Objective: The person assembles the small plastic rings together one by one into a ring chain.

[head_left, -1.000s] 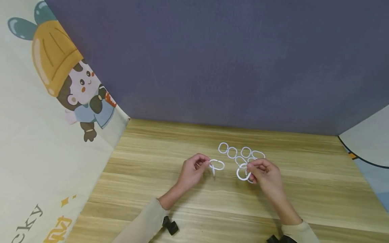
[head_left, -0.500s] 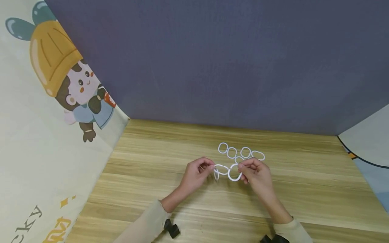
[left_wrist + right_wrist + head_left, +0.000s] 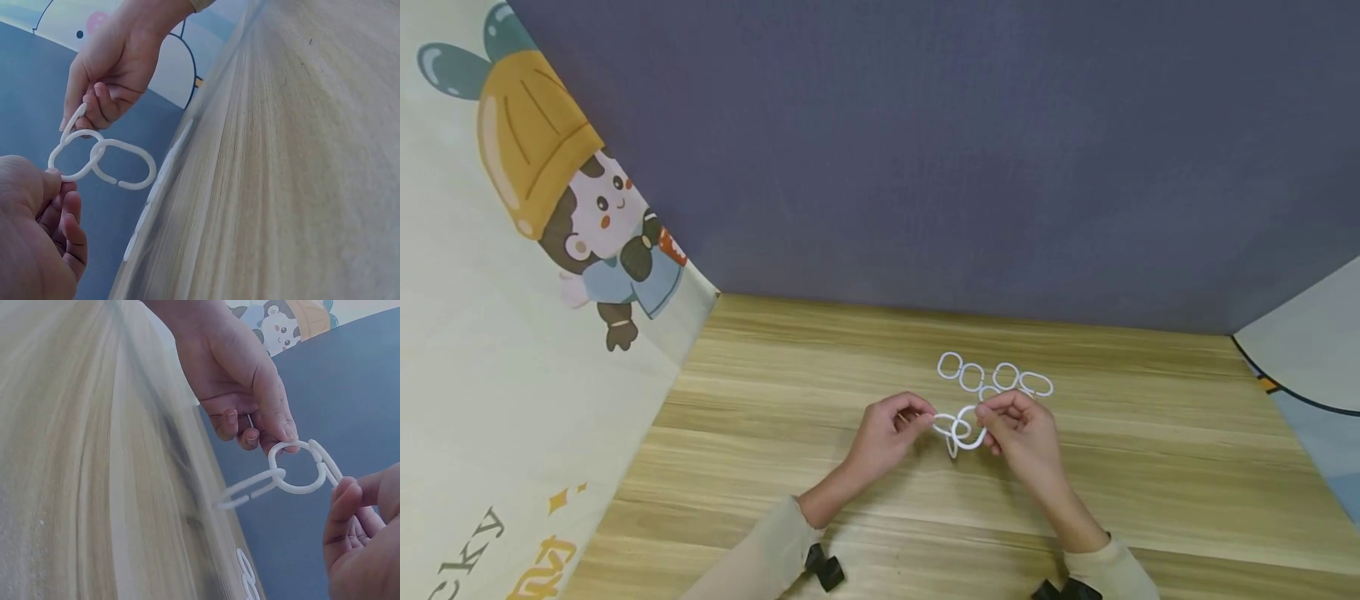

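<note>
Over the wooden table, my left hand (image 3: 880,437) pinches a white oval plastic link (image 3: 87,133) between thumb and fingertips. A second link (image 3: 128,147) hangs threaded through it; the small gap in that one shows in the left wrist view. From the other side my right hand (image 3: 1022,433) pinches a third white link (image 3: 74,121). In the head view this third link overlaps the left-held one, and both wrist views show the two meeting at the rim. Whether they are hooked together is hard to tell.
Several more white links (image 3: 961,375) lie on the table (image 3: 775,375) behind the hands, partly hidden by the right hand. A dark grey-blue panel (image 3: 925,167) stands along the back edge. A printed cloth (image 3: 535,375) borders the left side.
My right hand has moved left with its link, away from the links on the table, to the left-held link. My left hand has shifted slightly right and down.
</note>
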Motion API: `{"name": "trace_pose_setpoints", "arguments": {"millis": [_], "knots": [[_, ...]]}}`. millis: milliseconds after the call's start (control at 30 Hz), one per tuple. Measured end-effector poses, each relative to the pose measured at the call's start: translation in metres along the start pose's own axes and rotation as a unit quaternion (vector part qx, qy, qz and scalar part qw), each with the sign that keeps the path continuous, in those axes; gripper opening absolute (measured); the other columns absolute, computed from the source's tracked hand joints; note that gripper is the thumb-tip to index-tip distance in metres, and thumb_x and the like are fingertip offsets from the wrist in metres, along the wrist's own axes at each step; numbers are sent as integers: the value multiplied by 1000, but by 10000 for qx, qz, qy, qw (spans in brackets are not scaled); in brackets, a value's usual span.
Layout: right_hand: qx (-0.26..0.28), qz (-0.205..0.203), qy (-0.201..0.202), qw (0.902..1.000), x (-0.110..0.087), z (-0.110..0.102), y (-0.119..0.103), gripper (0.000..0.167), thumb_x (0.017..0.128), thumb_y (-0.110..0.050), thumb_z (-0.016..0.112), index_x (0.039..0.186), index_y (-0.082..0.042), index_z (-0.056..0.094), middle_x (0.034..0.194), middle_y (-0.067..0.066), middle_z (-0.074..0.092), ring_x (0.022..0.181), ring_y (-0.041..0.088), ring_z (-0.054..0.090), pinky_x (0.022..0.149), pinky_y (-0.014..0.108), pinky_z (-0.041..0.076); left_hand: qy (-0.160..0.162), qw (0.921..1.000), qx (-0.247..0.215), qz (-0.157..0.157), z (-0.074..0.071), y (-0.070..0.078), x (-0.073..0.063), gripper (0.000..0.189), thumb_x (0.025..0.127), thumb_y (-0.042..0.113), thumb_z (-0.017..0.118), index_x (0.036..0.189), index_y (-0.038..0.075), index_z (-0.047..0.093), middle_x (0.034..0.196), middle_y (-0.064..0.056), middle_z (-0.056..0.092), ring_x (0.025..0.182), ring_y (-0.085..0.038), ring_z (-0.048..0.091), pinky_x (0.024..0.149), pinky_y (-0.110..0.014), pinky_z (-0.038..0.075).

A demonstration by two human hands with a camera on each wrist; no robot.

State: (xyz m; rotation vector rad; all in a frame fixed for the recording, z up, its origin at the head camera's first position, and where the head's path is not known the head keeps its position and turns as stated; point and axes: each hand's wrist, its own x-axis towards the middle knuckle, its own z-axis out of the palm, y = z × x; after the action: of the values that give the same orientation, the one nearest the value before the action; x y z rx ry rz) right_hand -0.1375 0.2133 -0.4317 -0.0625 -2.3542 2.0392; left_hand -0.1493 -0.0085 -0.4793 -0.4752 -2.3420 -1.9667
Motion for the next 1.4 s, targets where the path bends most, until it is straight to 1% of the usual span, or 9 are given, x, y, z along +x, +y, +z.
{"name": "trace_pose_setpoints", "arguments": {"millis": [133, 333, 433, 567, 800, 1067, 1133, 1233, 1400], "knots": [[-24, -20, -34, 10000, 0, 2, 2, 7, 99, 11, 73, 99, 6, 68, 76, 4, 71, 58, 10, 61, 49, 22, 52, -15, 10000, 73, -48, 0, 1, 0, 5, 102, 7, 79, 104, 2, 80, 89, -10, 76, 72, -5, 58, 66, -19, 49], [-88, -90, -53, 9999, -1, 4, 5, 6, 99, 13, 71, 101, 10, 66, 76, 2, 71, 58, 10, 61, 49, 21, 52, -16, 9999, 64, -105, 0, 2, -1, 5, 103, 7, 79, 103, 2, 80, 90, -12, 77, 73, -7, 58, 67, -19, 49], [-12, -85, 9, 10000, -1, 4, 6, 7, 100, 13, 70, 105, 13, 65, 78, 0, 71, 59, 9, 61, 50, 21, 52, 1, 9999, 49, -166, 0, 3, -1, 5, 103, 7, 79, 103, 2, 80, 91, -12, 77, 73, -7, 58, 67, -19, 50], [221, -138, 103, 9996, 0, 3, 7, 12, 100, 13, 69, 109, 17, 62, 79, -1, 71, 60, 9, 62, 51, 20, 52, 39, 9997, 40, -248, 0, 3, -2, 4, 103, 5, 78, 105, 2, 80, 92, -12, 76, 75, -8, 59, 67, -19, 51], [693, -175, 291, 9970, 1, 0, 9, 14, 102, 14, 67, 113, 20, 59, 82, 0, 72, 62, 9, 66, 54, 20, 55, 97, 9996, -5, -266, 0, 1, -2, 4, 102, 3, 77, 105, 1, 79, 90, -12, 75, 75, -7, 59, 68, -18, 51], [976, -93, 268, 9948, 1, -4, 11, 23, 102, 16, 64, 124, 23, 61, 87, 5, 78, 71, 11, 75, 65, 24, 64, 80, 9994, -56, -326, 0, -1, -2, 5, 102, 2, 76, 106, 2, 79, 89, -12, 74, 71, -7, 58, 64, -18, 49], [1025, -48, 235, 9944, 1, -4, 11, 22, 103, 15, 65, 123, 23, 62, 88, 7, 80, 74, 13, 78, 67, 26, 65, 73, 9994, -45, -326, 0, -1, -2, 5, 103, 3, 76, 106, 2, 79, 89, -11, 74, 72, -8, 58, 64, -18, 50], [1077, 33, 231, 9939, 1, -5, 12, 17, 103, 13, 66, 118, 22, 63, 90, 9, 82, 77, 16, 81, 69, 29, 66, 50, 9995, -9, -309, 0, -1, -1, 4, 103, 4, 76, 106, 2, 79, 90, -10, 74, 74, -7, 59, 66, -19, 51], [979, 118, 283, 9947, 1, -6, 13, 12, 103, 12, 69, 112, 19, 65, 89, 4, 81, 79, 17, 80, 69, 29, 66, -134, 9995, 26, -290, 0, -2, -1, 4, 103, 5, 77, 107, 2, 78, 92, -9, 76, 76, -5, 61, 68, -19, 53]]}}
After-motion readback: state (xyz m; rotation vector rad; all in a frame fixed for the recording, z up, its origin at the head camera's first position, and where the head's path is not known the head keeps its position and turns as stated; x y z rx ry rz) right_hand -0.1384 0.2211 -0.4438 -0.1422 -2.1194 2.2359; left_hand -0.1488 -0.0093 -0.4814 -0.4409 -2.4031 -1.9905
